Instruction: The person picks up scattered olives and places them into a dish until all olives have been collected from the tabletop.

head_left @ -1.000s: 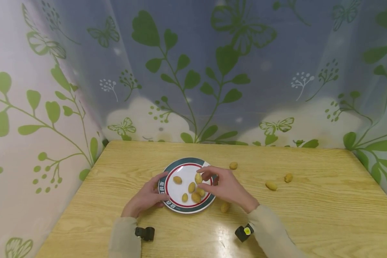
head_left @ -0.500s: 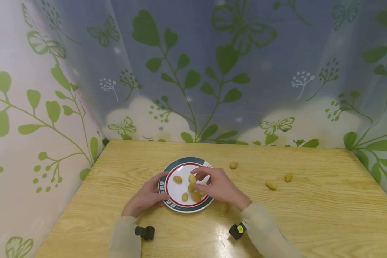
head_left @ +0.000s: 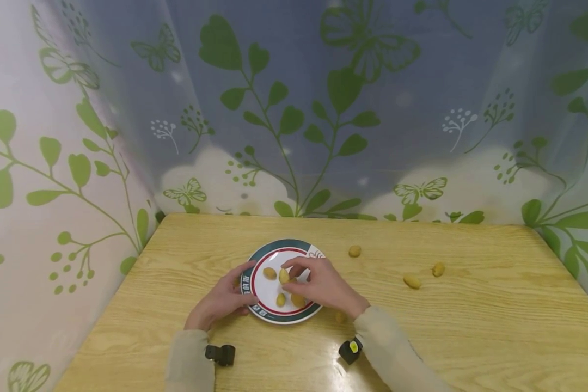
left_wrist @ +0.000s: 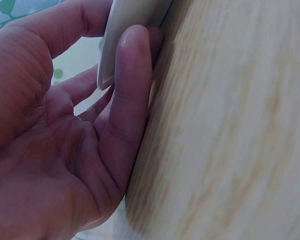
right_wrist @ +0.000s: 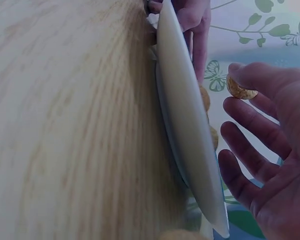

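Note:
A white plate (head_left: 274, 258) with a dark green rim and a red ring sits on the table. My left hand (head_left: 222, 296) grips its left edge; in the left wrist view the little finger (left_wrist: 132, 85) lies under the rim. Above the plate, my right hand (head_left: 325, 286) pinches a small yellow-brown oval fruit (head_left: 284, 276) between thumb and fingertips. The right wrist view shows that wrinkled fruit (right_wrist: 240, 91) held apart from the plate, the other fingers loosely bent. Several similar fruits lie on the plate, among them one at left (head_left: 269, 273) and one near the front (head_left: 281, 299).
On the wooden table (head_left: 470, 326), loose fruits lie right of the plate: one behind (head_left: 355, 251), a pair farther right (head_left: 412, 281), and one partly hidden by the right wrist (head_left: 340, 316). A patterned curtain (head_left: 284, 109) stands behind the table and continues along its left side.
My right hand has moved left across the plate with the pinched fruit, from its right part toward the middle. The left hand and the plate have stayed in place.

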`<action>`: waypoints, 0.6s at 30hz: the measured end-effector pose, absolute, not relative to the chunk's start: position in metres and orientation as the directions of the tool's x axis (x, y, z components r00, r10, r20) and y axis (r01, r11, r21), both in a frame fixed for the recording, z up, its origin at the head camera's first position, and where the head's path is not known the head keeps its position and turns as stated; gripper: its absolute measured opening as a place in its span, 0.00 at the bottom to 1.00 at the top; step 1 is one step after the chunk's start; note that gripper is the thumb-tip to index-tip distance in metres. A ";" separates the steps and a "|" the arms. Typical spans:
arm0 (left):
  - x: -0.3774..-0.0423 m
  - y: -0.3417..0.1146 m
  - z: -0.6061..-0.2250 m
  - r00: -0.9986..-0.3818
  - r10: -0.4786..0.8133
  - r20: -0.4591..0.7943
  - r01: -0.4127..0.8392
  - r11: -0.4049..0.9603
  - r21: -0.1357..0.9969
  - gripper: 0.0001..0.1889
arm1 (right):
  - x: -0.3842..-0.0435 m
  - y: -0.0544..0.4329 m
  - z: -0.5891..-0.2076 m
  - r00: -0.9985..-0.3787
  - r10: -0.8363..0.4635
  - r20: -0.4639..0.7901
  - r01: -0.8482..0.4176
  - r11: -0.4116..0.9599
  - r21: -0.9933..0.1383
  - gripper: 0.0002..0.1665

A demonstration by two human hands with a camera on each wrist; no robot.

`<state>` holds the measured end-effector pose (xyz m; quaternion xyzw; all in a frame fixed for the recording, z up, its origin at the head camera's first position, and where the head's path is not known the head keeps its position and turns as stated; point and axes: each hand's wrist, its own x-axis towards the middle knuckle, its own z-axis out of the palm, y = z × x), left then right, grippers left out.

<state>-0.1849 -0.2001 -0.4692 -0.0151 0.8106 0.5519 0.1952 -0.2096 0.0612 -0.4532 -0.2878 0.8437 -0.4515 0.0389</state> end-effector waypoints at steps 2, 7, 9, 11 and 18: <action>-0.185 -0.200 -0.469 -0.923 0.194 -0.332 -0.238 0.390 0.890 0.45 | -0.211 0.059 -0.454 -0.834 -0.519 0.189 -0.449 0.437 -0.779 0.18; -0.185 -0.199 -0.470 -0.926 0.175 -0.335 -0.249 0.385 0.888 0.44 | -0.214 0.054 -0.458 -0.822 -0.534 0.199 -0.481 0.462 -0.745 0.17; -0.184 -0.199 -0.470 -0.927 0.169 -0.334 -0.251 0.383 0.889 0.44 | -0.215 0.051 -0.460 -0.816 -0.540 0.205 -0.494 0.466 -0.734 0.17; -0.184 -0.199 -0.470 -0.928 0.170 -0.332 -0.249 0.382 0.890 0.44 | -0.216 0.049 -0.461 -0.817 -0.540 0.204 -0.494 0.470 -0.732 0.17; -0.184 -0.200 -0.468 -0.925 0.200 -0.325 -0.232 0.381 0.895 0.45 | -0.216 0.045 -0.469 -0.832 -0.528 0.173 -0.453 0.464 -0.761 0.17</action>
